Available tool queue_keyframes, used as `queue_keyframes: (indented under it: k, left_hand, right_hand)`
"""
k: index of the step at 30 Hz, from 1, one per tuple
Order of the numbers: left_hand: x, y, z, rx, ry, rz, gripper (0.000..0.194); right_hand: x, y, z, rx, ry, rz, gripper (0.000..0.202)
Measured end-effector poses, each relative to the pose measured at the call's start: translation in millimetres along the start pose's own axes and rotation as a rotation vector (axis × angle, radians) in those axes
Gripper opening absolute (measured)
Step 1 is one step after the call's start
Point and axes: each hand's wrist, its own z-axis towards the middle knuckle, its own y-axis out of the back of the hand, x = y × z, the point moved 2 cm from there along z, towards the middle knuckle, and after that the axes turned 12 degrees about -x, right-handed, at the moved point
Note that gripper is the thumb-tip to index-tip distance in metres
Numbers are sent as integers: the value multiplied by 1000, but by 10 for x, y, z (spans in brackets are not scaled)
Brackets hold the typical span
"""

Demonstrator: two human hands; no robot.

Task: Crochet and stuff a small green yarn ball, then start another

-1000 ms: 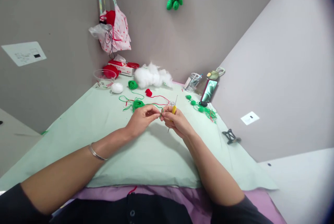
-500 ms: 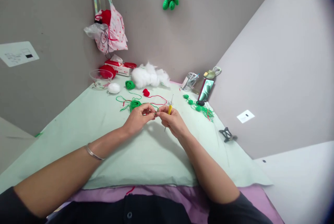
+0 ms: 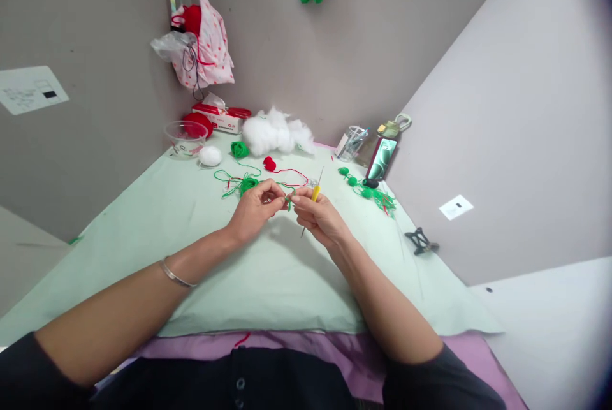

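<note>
Over the middle of the table my two hands meet, fingertips almost touching. My left hand [image 3: 259, 206] pinches a small bit of green yarn [image 3: 289, 201] between thumb and fingers. My right hand [image 3: 320, 214] is closed around a crochet hook [image 3: 316, 192] with a yellow grip, its thin metal shaft pointing up and away. The right thumb and forefinger also touch the green yarn. A green strand runs back from the fingers toward a green yarn ball [image 3: 248, 184] just beyond my left hand. Fingers partly hide the worked piece.
Behind the hands lie a red crocheted piece [image 3: 269, 163], white stuffing [image 3: 275, 132], another green ball [image 3: 240, 149] and a white ball [image 3: 210, 155]. A clear bowl [image 3: 185, 148] stands left. On the right are green crocheted pieces [image 3: 352, 181], a phone [image 3: 381, 159] and a black clip [image 3: 421, 241].
The fingertips have drawn slightly apart, and more green yarn shows between them. My right hand has shifted a little to the right with the hook. The view has tilted slightly downward.
</note>
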Motion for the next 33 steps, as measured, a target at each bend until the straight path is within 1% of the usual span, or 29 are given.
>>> queue_keyframes:
  k: [4, 10, 17, 21, 23, 26, 28, 30, 33]
  left_hand:
    - [-19, 7, -7, 7, 19, -25, 14]
    - [-32, 11, -7, -27, 27, -46, 15]
    - [-23, 1, -16, -28, 33, -55, 15]
    - [2, 13, -4, -26, 54, -70, 13]
    - [14, 10, 0, -5, 75, -73, 14]
    - [24, -5, -7, 48, 98, -66, 16]
    - [24, -13, -17, 65, 94, -62, 25]
    - [23, -15, -26, 61, 83, -63, 31]
    - [26, -13, -32, 41, 63, -72, 31]
  right_hand:
    - [1, 7, 13, -16, 22, -9, 40]
    - [-2, 7, 10, -42, 65, -53, 42]
    - [-9, -1, 15, -118, 170, -95, 32]
    - [7, 32, 31, -146, 207, -94, 27]
    - [13, 55, 40, -154, 218, -94, 26]
    - [11, 85, 55, -153, 241, -111, 25]
    - [3, 96, 60, -145, 260, -128, 24]
    - [-9, 99, 61, -128, 265, -148, 24]
    - [-25, 90, 56, -96, 254, -168, 26]
